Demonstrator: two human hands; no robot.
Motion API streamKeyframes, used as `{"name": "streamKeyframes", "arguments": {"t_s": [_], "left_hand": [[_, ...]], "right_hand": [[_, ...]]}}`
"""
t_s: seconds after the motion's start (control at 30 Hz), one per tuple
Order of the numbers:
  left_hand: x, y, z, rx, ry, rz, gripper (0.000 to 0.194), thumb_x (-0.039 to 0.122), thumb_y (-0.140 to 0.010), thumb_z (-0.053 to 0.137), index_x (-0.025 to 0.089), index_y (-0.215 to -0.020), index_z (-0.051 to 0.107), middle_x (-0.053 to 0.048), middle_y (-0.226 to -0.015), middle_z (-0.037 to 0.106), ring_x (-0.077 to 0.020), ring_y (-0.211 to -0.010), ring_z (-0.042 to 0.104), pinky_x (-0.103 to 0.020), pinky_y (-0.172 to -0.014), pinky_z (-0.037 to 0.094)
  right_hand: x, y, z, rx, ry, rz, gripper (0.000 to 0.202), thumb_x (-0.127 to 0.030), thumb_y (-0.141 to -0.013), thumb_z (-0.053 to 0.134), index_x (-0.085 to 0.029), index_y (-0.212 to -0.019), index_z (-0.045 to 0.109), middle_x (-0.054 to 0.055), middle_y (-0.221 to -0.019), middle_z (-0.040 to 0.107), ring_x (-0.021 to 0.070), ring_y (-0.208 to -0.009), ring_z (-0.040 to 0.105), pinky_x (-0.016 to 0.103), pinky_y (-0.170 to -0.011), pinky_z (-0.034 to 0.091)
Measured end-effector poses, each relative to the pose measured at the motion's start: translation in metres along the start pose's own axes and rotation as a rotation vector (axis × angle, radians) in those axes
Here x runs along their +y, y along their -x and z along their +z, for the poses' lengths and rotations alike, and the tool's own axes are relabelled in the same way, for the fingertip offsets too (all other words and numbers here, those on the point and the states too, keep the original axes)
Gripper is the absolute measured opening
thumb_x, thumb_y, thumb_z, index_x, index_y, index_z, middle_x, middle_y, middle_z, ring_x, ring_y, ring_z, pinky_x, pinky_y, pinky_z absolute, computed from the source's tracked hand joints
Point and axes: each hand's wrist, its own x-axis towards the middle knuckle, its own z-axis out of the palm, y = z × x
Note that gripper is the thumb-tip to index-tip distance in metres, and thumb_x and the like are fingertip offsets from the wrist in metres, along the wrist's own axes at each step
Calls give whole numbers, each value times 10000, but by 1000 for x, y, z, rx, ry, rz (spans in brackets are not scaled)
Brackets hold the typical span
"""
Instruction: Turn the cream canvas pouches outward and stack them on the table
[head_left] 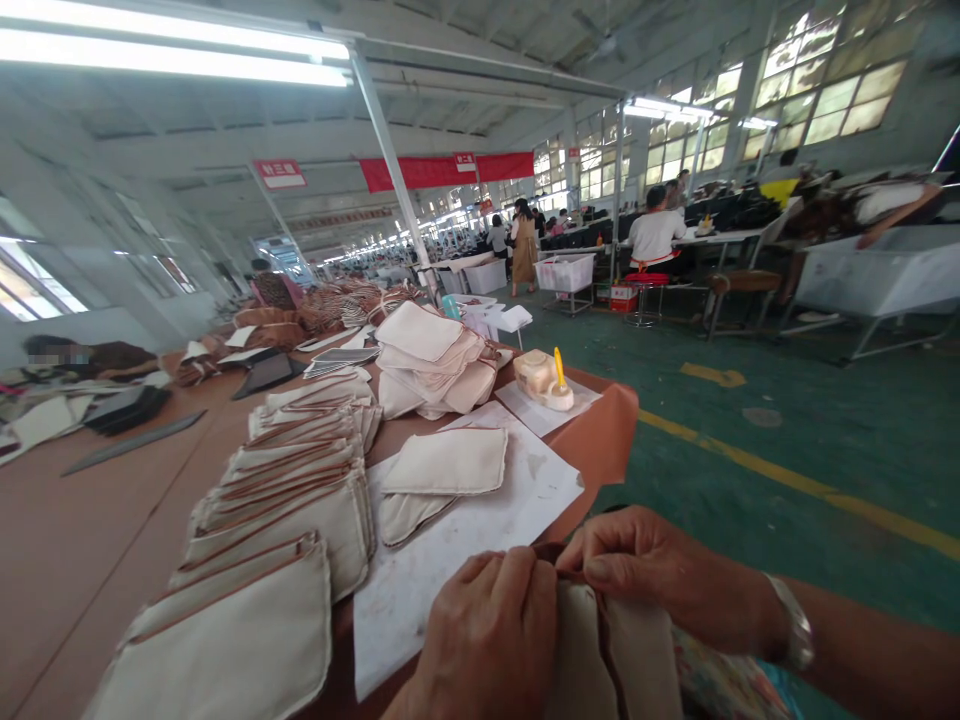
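A beige fabric piece with brown edging [585, 660] hangs from both hands at the bottom centre, near the table's edge. My left hand [491, 635] is closed on its upper left part, fingers curled with their tips hidden. Thumb and fingers of my right hand [637, 565] pinch the brown top edge close beside it. Just beyond, two beige pieces [450, 462] lie overlapped on white paper [405, 610]. A long row of similar brown-edged pieces [247, 630] leans along the left of the paper.
Behind the paper rises a pile of pale pieces [427, 350]. A glue container [536, 372] with a yellow-handled tool [559, 368] stands at the brown table's [105, 540] right corner. Dark flat pieces [127, 408] lie far left. People and white bins [564, 272] are further back.
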Motion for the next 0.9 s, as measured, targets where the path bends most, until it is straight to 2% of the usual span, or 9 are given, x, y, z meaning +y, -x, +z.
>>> {"name": "streamKeyframes", "arguments": {"t_s": [0.13, 0.27, 0.33, 0.47, 0.53, 0.63, 0.73, 0.83, 0.9], "left_hand": [[4, -4, 0, -47, -87, -10, 172, 42, -811, 418, 198, -779, 482, -15, -641, 548, -189, -493, 550, -317, -488, 462], [3, 2, -6, 40, -127, 127, 205, 45, -825, 401, 100, -948, 555, -76, -738, 599, -207, -602, 604, -315, -538, 494], [1, 7, -9, 67, -118, 169, 218, 35, -841, 415, 75, -997, 562, -97, -799, 622, -201, -636, 612, -300, -553, 501], [-2, 19, -10, 10, 65, 183, 174, 40, -888, 413, 109, -960, 555, -65, -790, 608, -169, -610, 567, -272, -532, 490], [-5, 23, -8, 7, 176, 166, 149, 45, -893, 433, 130, -937, 546, -39, -759, 584, -158, -608, 547, -264, -545, 491], [-10, 23, -6, 21, 399, 54, 144, 56, -898, 437, 155, -947, 530, -36, -793, 558, -142, -654, 556, -236, -596, 495], [-12, 13, -9, -17, 716, -143, 162, 159, -946, 397, 158, -1033, 535, -65, -901, 559, -142, -751, 573, -234, -662, 483], [-14, 1, -14, -256, 962, -404, 303, 329, -998, 371, 157, -862, 580, -32, -812, 532, -130, -712, 514, -233, -632, 408], [-16, -4, -15, -463, 1116, -549, 437, 455, -986, 395, 155, -688, 504, 9, -692, 439, -105, -623, 411, -228, -548, 317]], "right_hand": [[5, 0, 1, 36, 59, -27, 411, -488, -818, 694, -99, -950, 703, 77, -912, 670, 136, -776, 531, 253, -725, 400], [15, 1, -4, 44, -44, 21, 429, -501, -761, 745, -86, -844, 673, 38, -781, 625, 107, -685, 496, 227, -646, 366], [19, 2, -8, 22, -71, 8, 435, -498, -766, 741, -79, -866, 678, 41, -776, 636, 106, -683, 514, 225, -651, 379], [16, 4, -13, -31, 4, -74, 374, -457, -829, 687, -85, -860, 676, 105, -941, 699, 155, -835, 596, 274, -775, 429], [11, 4, -14, -50, -9, -75, 361, -445, -834, 684, -86, -811, 651, 119, -964, 699, 157, -838, 600, 274, -766, 428], [5, 4, -14, -105, -19, -62, 365, -436, -840, 677, -74, -809, 643, 110, -929, 685, 127, -755, 578, 244, -691, 413], [-1, 5, -15, -143, 76, -64, 364, -426, -859, 656, -63, -891, 669, 79, -873, 661, 110, -719, 546, 225, -652, 392], [-5, 7, -16, -178, 153, -62, 371, -433, -874, 631, -69, -933, 671, 49, -824, 623, 95, -678, 503, 214, -609, 366], [-8, 7, -16, -196, 179, -77, 370, -438, -870, 630, -71, -904, 669, 45, -819, 611, 96, -677, 496, 214, -603, 367]]}}
